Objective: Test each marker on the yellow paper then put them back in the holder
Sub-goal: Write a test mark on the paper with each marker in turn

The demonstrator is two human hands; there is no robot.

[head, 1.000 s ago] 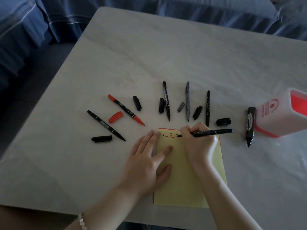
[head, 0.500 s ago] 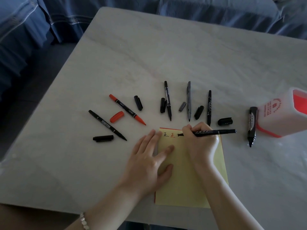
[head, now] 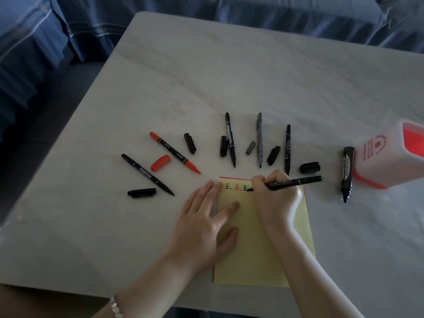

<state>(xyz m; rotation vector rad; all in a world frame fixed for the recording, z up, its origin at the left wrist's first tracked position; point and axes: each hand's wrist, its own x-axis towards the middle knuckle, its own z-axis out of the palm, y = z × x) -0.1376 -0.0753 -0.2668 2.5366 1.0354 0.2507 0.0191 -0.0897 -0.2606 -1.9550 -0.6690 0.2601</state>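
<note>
A yellow paper point(head: 252, 249) lies at the table's near edge with three marks along its top. My right hand point(head: 276, 198) grips a thin black marker point(head: 296, 181) whose tip touches the paper beside the third mark. My left hand point(head: 206, 216) presses flat on the paper's left side. Several uncapped markers lie in a fan beyond the paper: a black one point(head: 146, 174), a red one point(head: 174, 152), another black one point(head: 230, 138), a grey one point(head: 259, 138), a dark one point(head: 288, 148). A thick black marker point(head: 347, 173) lies beside the white and red holder point(head: 390, 157) at the right.
Loose caps lie among the markers: a red cap point(head: 160, 162), black caps point(head: 141, 193) point(head: 189, 143) point(head: 223, 146) point(head: 273, 155) point(head: 309, 167), a grey cap point(head: 250, 148). Blue fabric-covered seating point(head: 68, 31) borders the grey marble table point(head: 206, 76) at the far and left sides.
The third mark on the paper has grown into a full character as my right hand moved the marker tip. My left hand has stayed pressed on the paper.
</note>
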